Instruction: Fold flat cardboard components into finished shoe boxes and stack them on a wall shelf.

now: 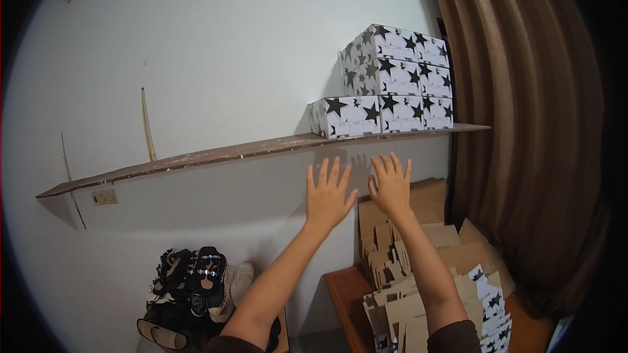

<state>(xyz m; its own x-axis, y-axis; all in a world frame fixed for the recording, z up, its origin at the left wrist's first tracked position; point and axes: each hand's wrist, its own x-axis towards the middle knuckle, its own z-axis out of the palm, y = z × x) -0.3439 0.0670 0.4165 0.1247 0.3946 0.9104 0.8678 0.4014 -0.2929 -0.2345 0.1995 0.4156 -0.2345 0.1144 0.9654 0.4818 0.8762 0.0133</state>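
Both arms reach forward, and the hands are raised just below a wall shelf. My left hand (327,199) has its fingers spread and holds nothing. Beside it, my right hand (392,189) is likewise empty with fingers apart. Above them, white boxes with black stars (353,117) stand stacked on the right part of the brown shelf (261,148). The stack is three boxes high at the right, with a single box at its left end. Neither hand touches the boxes.
Flat brown cardboard pieces (402,307) and star-printed sheets (495,314) lie on an orange-brown table (343,291) below. Shoes (206,281) are piled at the lower left. A brown curtain (523,157) hangs at the right. A socket (104,197) is on the wall.
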